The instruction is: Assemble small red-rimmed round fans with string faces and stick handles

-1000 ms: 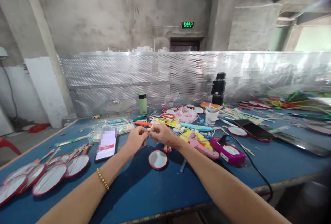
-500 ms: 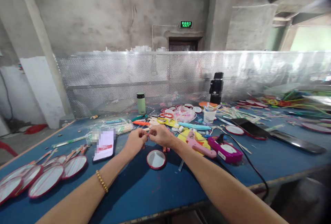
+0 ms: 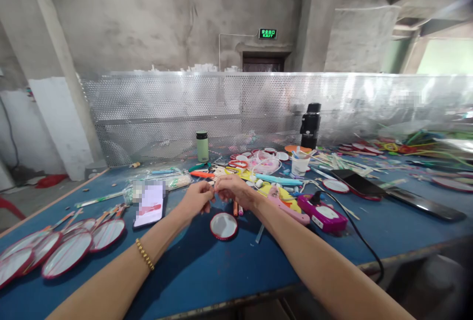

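My left hand (image 3: 199, 197) and my right hand (image 3: 232, 191) meet above the middle of the blue table, fingertips pinched close together. Whatever sits between the fingers is too small to make out. Just below them lies a small round red-rimmed disc (image 3: 223, 226) with a pale, shiny face. Short orange and pink sticks (image 3: 236, 208) rest beside my right hand. To the right of my right forearm is a pink glue gun (image 3: 286, 207). Left of my left hand stands a phone (image 3: 151, 205) with a lit screen.
Several red-rimmed discs with sticks (image 3: 68, 253) lie at the left. A purple power box (image 3: 322, 212) with a black cable sits at the right. Behind are a green bottle (image 3: 202, 147), a black flask (image 3: 311, 126), a white cup (image 3: 300, 164) and a perforated metal screen (image 3: 166, 113).
My hands have shifted slightly right, and the fingers of my right hand are a little more spread. The round disc and the other things on the table stay put.
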Demonstrator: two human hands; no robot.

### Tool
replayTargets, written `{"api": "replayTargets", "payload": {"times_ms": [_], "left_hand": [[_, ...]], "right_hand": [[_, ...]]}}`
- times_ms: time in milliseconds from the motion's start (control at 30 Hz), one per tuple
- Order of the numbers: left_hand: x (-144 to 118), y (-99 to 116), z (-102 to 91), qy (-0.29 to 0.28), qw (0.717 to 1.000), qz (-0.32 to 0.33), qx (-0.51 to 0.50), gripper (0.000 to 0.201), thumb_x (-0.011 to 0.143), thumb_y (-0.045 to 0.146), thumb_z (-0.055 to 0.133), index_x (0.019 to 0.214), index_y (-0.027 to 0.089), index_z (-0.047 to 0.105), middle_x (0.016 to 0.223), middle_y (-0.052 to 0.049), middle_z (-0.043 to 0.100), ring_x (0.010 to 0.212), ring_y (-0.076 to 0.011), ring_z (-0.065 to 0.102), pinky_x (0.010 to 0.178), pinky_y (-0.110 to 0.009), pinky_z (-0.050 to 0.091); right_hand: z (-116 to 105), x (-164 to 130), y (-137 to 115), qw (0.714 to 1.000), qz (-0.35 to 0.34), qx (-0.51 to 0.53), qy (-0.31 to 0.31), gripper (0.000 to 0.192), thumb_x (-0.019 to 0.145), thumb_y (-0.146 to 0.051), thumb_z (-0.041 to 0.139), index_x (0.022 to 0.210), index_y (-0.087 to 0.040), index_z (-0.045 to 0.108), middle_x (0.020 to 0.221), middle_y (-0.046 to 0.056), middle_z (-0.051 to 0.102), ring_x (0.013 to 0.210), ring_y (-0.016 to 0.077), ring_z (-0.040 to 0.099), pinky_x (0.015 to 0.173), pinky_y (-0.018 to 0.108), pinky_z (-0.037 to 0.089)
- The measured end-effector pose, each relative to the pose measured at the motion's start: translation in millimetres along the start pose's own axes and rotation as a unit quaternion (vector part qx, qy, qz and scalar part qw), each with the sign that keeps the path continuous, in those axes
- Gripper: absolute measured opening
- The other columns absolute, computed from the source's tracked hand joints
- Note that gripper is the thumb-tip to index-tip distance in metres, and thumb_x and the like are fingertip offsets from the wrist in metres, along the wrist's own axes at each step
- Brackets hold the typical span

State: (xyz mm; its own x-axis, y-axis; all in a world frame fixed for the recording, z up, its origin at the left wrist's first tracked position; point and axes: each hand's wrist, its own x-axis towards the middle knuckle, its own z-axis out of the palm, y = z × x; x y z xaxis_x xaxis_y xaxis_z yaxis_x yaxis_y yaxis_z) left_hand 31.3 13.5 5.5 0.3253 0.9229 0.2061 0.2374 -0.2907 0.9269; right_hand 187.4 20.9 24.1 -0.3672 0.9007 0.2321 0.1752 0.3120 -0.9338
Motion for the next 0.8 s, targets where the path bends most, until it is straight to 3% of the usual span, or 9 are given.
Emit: {"api": "replayTargets", "payload": {"times_ms": [133,200,300,400,600,733,800], "left_hand": [[5,-9,-6.2,0.02,0.998,-0.041,-0.039,0.005,0.067,0.02,0.052,0.069,0.017,0.049,0.054,0.004,0.058,0.034,-0.0074,0.049,0.033,-0.018,0.028],[7,-13,-10.5,0.032,0.996,-0.063,-0.05,0.007,0.066,0.021,0.053,0.07,0.017,0.049,0.057,0.004,0.059,0.033,-0.0065,0.048,0.033,-0.018,0.027],[8,-14,-14.0,0.041,0.996,-0.055,-0.052,0.007,0.066,0.021,0.054,0.071,0.017,0.05,0.058,0.004,0.059,0.034,-0.0063,0.047,0.033,-0.018,0.028],[6,-9,-11.8,0.045,0.998,-0.039,-0.024,0.007,0.067,0.022,0.054,0.069,0.016,0.052,0.053,0.004,0.057,0.035,-0.0072,0.047,0.034,-0.018,0.029],[2,-5,-8.4,0.051,0.996,-0.053,-0.043,0.014,0.067,0.029,0.056,0.063,0.015,0.055,0.038,0.003,0.049,0.032,-0.0084,0.042,0.035,-0.019,0.028],[3,-5,-9.8,0.058,0.989,-0.079,-0.113,0.017,0.061,0.03,0.062,0.061,0.015,0.054,0.04,0.004,0.049,0.033,-0.0078,0.042,0.036,-0.02,0.026],[3,-5,-9.3,0.053,0.986,-0.085,-0.134,0.016,0.058,0.029,0.063,0.06,0.015,0.054,0.042,0.004,0.051,0.033,-0.0077,0.043,0.036,-0.02,0.026]], "right_hand": [[-3,-4,-12,0.997,-0.002,0.074,-0.002,0.015,0.07,-0.028,0.049,0.065,-0.016,0.056,0.047,-0.003,0.047,0.041,0.0088,0.044,0.039,0.02,0.036],[-6,-5,-16,0.997,-0.006,0.078,0.028,0.014,0.07,-0.028,0.054,0.064,-0.016,0.058,0.045,-0.004,0.046,0.039,0.0085,0.043,0.037,0.02,0.034],[-9,-4,-12,0.998,-0.015,0.008,0.068,0.014,0.072,-0.029,0.059,0.067,-0.016,0.06,0.049,-0.004,0.053,0.038,0.008,0.045,0.037,0.02,0.033],[-6,-1,-4,0.991,-0.042,-0.11,0.057,0.01,0.073,-0.024,0.059,0.072,-0.015,0.064,0.058,-0.002,0.061,0.041,0.0077,0.049,0.041,0.019,0.036],[8,-3,6,0.913,-0.219,-0.334,0.077,0.013,0.071,-0.015,0.063,0.082,-0.016,0.07,0.075,0.002,0.07,0.069,0.0127,0.061,0.064,0.022,0.043],[14,-7,7,0.873,-0.223,-0.418,0.116,0.008,0.077,-0.019,0.061,0.08,-0.017,0.068,0.077,0.004,0.069,0.073,0.0153,0.061,0.065,0.024,0.041],[14,-8,7,0.87,-0.21,-0.43,0.12,0.007,0.077,-0.019,0.059,0.077,-0.017,0.066,0.075,0.004,0.068,0.071,0.0151,0.059,0.063,0.024,0.04]]}}
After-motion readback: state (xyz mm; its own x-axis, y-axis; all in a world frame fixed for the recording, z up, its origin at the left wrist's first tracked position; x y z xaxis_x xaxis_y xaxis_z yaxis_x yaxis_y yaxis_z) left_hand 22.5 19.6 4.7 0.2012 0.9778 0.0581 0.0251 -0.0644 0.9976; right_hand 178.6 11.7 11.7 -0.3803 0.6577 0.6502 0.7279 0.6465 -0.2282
